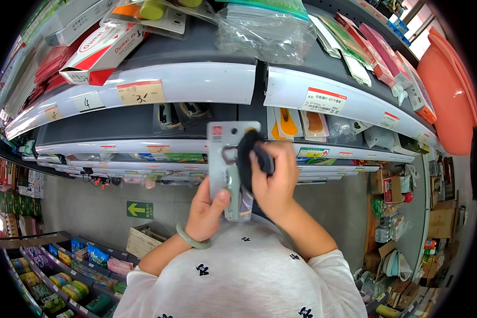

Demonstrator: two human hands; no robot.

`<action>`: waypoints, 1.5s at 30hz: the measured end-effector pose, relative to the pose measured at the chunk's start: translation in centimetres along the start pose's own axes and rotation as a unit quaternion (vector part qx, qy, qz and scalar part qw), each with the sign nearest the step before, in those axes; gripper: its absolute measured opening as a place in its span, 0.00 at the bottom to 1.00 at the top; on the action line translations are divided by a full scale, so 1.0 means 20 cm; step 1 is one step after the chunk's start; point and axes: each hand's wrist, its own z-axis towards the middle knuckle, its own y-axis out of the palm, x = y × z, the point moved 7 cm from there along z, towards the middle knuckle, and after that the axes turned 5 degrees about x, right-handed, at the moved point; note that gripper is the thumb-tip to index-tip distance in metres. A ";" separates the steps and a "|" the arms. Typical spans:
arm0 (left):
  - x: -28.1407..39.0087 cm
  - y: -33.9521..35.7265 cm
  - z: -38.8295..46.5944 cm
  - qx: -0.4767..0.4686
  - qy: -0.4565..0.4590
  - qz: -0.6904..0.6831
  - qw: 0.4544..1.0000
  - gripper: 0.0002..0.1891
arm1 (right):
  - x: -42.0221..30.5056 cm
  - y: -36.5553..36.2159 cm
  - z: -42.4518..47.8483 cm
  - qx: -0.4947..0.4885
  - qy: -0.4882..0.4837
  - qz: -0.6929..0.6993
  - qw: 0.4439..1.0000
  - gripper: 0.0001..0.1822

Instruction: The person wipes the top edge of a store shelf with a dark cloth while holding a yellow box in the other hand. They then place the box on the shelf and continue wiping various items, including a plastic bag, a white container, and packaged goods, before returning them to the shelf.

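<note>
My left hand (207, 208), with a pale green bangle at the wrist, grips the lower left edge of a carded package (216, 159). Through the package a vegetable peeler with a pale green handle (233, 190) shows, upright. My right hand (276, 175) is closed around a black object (248, 157), blurred and partly hidden by the fingers; it may be a brush or a cloth. This black object lies against the right side of the package, over part of its face.
Grey shelves with white price-rail edges (187, 85) curve across in front. Above them lie a red and white box (103, 51) and a clear plastic bag (264, 33). An orange-pink plastic basin (445, 95) stands at right. A wooden crate (143, 240) is on the floor behind, at left.
</note>
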 end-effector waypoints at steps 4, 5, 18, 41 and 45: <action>-0.01 -0.06 0.02 0.018 -0.002 -0.014 1.000 0.22 | -0.01 0.03 -0.25 -0.096 0.013 0.014 0.995 0.19; -0.03 -0.08 0.02 0.008 -0.014 0.003 1.000 0.21 | 0.01 0.03 -0.27 -0.112 0.024 -0.004 0.993 0.19; 0.01 -0.08 0.03 0.052 0.011 -0.045 0.998 0.22 | -0.04 0.05 -0.32 -0.122 0.009 0.024 0.992 0.22; -0.08 -0.04 0.00 -0.042 -0.059 0.035 0.997 0.26 | -0.05 0.05 -0.04 -0.187 -0.060 0.012 0.981 0.22; -0.06 -0.02 -0.01 -0.073 -0.075 0.083 0.991 0.29 | -0.03 0.05 -0.05 -0.235 -0.070 -0.031 0.969 0.23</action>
